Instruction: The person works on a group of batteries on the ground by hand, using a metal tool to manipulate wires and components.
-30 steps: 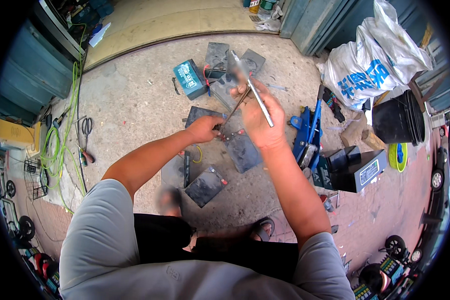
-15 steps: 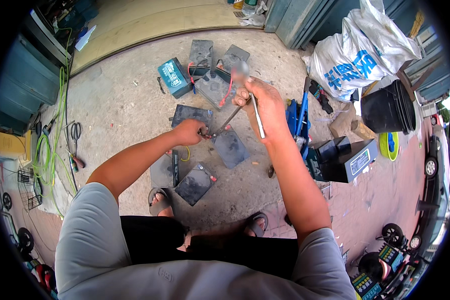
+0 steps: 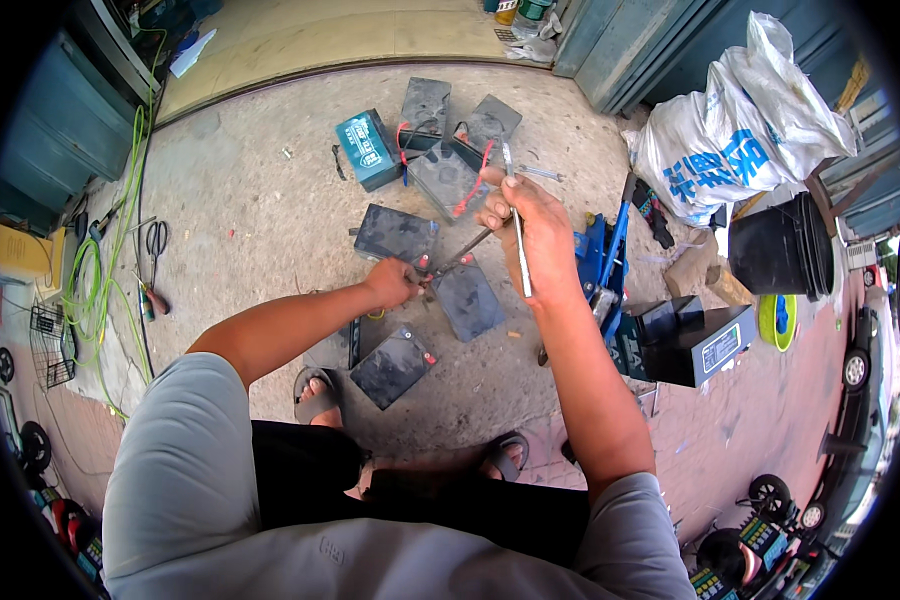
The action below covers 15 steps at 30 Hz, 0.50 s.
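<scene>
Right hand [image 3: 537,232] curled round silver rod [image 3: 523,260] lying along palm, lower right of teal-sided battery [image 3: 365,145]; left hand [image 3: 393,283] below that battery, fingers bent, grip unclear.

rod [image 3: 522,258]: silver | batteries [image 3: 467,300]: dark grey | jack [image 3: 592,260]: blue | bucket [image 3: 778,248]: black | sack [image 3: 740,130]: white, blue lettering

Shiny metal rod [image 3: 521,250], matt plastic batteries [image 3: 468,302], rough concrete ground [image 3: 260,225], crinkled plastic sack [image 3: 710,125]

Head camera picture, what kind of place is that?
Probably an outdoor repair spot: dusty dark batteries and what looks like a blue jack sit outside, and a black car is parked nearby.
</scene>
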### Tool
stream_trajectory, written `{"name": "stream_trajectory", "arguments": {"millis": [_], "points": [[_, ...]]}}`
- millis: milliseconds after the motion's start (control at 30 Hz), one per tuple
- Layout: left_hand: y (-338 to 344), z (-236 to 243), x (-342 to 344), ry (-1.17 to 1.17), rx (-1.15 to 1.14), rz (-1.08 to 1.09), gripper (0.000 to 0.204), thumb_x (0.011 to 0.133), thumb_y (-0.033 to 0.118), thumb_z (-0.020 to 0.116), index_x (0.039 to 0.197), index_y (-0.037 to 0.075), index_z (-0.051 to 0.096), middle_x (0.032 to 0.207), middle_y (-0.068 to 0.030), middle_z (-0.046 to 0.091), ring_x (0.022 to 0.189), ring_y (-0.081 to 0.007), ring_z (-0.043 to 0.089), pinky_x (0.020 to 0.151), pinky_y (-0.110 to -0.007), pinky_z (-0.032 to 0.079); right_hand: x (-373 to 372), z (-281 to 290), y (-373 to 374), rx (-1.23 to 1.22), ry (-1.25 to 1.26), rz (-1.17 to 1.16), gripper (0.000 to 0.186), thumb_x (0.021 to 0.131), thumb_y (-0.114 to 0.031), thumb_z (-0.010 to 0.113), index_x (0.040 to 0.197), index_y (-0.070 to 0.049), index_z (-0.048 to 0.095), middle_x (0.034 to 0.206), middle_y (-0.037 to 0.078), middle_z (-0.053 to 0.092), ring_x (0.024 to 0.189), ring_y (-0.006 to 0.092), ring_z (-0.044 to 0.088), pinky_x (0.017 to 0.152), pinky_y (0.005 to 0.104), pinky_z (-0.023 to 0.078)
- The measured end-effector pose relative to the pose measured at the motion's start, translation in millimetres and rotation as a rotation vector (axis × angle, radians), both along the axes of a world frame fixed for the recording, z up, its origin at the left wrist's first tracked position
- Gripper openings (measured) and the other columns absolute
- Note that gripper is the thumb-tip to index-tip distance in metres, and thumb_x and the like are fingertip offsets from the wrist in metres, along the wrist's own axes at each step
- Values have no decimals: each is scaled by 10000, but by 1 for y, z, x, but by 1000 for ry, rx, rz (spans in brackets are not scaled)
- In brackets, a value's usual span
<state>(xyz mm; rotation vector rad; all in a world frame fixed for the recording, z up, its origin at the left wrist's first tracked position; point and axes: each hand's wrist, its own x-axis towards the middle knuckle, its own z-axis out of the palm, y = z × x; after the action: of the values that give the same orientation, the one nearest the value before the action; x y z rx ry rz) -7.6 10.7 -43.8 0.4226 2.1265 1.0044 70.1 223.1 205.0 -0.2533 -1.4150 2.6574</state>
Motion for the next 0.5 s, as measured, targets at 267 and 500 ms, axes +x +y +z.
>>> {"name": "stream_trajectory", "arguments": {"millis": [267,500], "points": [[0,-3,7,-41,33,50,373,878,209,830,1224,76,791,877,-109,784,696,-171,723,625,-350,598,2,-3,1,5,-6,7,301,1063,-148,569,1204,106,646,809,1,514,776,126,492,766,287,434],[0,-3,7,-157,99,84,376,888,234,831,1245,122,796,896,-75,777,680,-123,674,610,-319,576,2,-1,-3,30,-36,-32,298,1074,-147,560,1206,107,644,809,1,516,754,119,482,762,292,448]]}}
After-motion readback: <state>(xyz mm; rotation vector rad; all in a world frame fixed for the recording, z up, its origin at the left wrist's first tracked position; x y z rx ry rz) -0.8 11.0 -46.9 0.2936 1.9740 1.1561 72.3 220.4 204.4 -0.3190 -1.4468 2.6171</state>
